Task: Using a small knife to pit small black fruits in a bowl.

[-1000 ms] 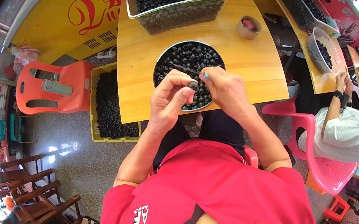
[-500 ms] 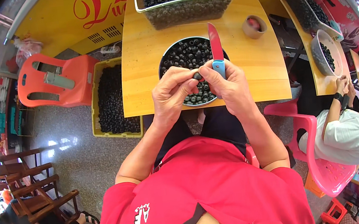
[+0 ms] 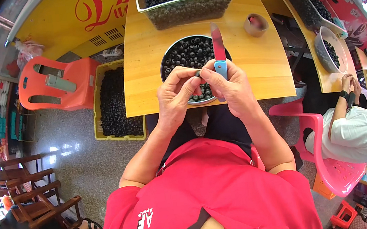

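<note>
My left hand [image 3: 174, 96] pinches a small dark round piece [image 3: 197, 73], olive-like in look, between thumb and fingers. The thumb of my right hand [image 3: 234, 85] presses against the same piece. A knife with a blue handle [image 3: 221, 67] is gripped in my right hand, its blade [image 3: 217, 40] pointing up and away from me, looking red. Both hands are over the near part of a round bowl [image 3: 162, 68] full of similar black pieces [image 3: 190, 52]. My fingers hide most of the held piece and some of the bowl.
On the wooden table [image 3: 146, 40] stand a clear bin [image 3: 188, 12] of black pieces and a small cup [image 3: 256, 25]. A yellow crate [image 3: 97, 102] of them is on the floor, left, by an orange chair [image 3: 66, 86]. At right, a person [image 3: 353, 134] sits at another table.
The table and its containers have shifted slightly up and left in the picture. Both hands stay together at the piece, the knife still upright; the held piece shows less between the fingers.
</note>
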`<state>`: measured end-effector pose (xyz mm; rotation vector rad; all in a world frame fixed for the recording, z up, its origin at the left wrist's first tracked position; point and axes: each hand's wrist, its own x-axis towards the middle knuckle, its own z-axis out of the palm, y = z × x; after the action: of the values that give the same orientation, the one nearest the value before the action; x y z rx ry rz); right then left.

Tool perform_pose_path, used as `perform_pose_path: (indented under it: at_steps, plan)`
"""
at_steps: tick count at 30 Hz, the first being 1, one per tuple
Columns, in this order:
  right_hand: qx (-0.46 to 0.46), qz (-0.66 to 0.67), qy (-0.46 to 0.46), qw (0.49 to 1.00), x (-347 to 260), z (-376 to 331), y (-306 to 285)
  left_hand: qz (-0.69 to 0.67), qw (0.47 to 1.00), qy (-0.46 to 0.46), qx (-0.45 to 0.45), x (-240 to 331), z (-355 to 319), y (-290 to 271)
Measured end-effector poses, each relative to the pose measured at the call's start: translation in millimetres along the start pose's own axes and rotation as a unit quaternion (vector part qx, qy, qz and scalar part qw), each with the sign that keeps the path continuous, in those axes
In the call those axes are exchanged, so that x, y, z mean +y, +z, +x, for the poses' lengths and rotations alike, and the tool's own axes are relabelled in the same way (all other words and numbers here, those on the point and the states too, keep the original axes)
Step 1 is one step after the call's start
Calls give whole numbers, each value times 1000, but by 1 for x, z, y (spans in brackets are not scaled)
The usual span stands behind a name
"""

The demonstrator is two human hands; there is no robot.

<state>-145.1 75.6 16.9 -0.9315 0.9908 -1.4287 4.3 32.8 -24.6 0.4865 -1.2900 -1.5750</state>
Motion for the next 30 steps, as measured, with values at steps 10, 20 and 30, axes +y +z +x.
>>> perform_pose_path:
  at_steps: [10, 20, 30]
  plan:
    - [26, -41, -21, 999, 9, -2, -7, -16, 1000, 8, -12, 0, -3, 3]
    - [31, -263, -78, 961, -2, -14, -1, 46, 999, 23, 6, 2, -4, 9]
    - [-40, -19, 58, 997, -6, -11, -5, -17, 999, -8, -32, -1, -4, -3]
